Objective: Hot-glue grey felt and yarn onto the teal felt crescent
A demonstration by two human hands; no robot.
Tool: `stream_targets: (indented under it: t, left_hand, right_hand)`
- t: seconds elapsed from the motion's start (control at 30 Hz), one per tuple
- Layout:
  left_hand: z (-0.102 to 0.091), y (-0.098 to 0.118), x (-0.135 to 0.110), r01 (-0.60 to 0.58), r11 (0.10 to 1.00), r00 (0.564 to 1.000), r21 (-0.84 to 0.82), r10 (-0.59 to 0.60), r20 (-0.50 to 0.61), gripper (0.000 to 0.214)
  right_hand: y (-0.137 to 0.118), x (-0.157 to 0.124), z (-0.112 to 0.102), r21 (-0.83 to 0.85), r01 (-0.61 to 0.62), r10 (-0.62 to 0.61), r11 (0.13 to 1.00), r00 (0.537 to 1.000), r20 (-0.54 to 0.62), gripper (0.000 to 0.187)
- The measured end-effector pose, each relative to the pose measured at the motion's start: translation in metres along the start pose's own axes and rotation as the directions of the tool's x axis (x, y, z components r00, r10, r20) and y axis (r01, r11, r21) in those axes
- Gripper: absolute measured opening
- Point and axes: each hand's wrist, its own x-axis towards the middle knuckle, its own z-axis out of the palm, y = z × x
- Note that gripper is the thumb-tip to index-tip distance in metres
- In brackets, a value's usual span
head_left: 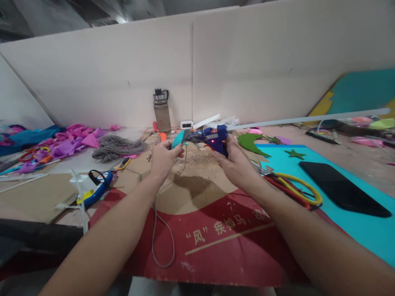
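My right hand (236,158) is wrapped round the handle of a blue glue gun (216,137), which has a small red light on its side. A long white glue stick (296,120) juts out of its back to the right. Between the fingers of my left hand (168,158) is a curved turquoise piece (177,139), pinched close in front of the gun's nozzle. Whether nozzle and piece touch, I cannot tell. A thin grey cord (154,230) hangs below my left hand and loops over the red and brown cardboard (222,255).
Scissors with red and yellow handles (296,191) and a black phone (342,187) lie on a turquoise sheet at right. Green cut shapes (251,144) are behind them. On the left are a grey cord bundle (119,148) and a blue power strip (97,191). A bottle (162,113) stands behind.
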Motion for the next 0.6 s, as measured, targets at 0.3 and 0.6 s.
stream_targets:
  t: [0.3,0.6]
  left_hand:
    - [0.0001,0.0003,-0.0007,-0.006,1.0,1.0,0.0,0.006,0.015,0.014]
    - [0.0007,-0.002,0.001,0.025,0.999,1.0,-0.033,-0.025,0.006,0.013]
  right_hand:
    - [0.001,0.001,-0.0023,-0.031,0.011,-0.012,0.999,1.0,-0.021,0.036]
    - [0.0001,-0.0004,-0.0018,0.018,-0.02,0.02,1.0,1.0,0.009,0.035]
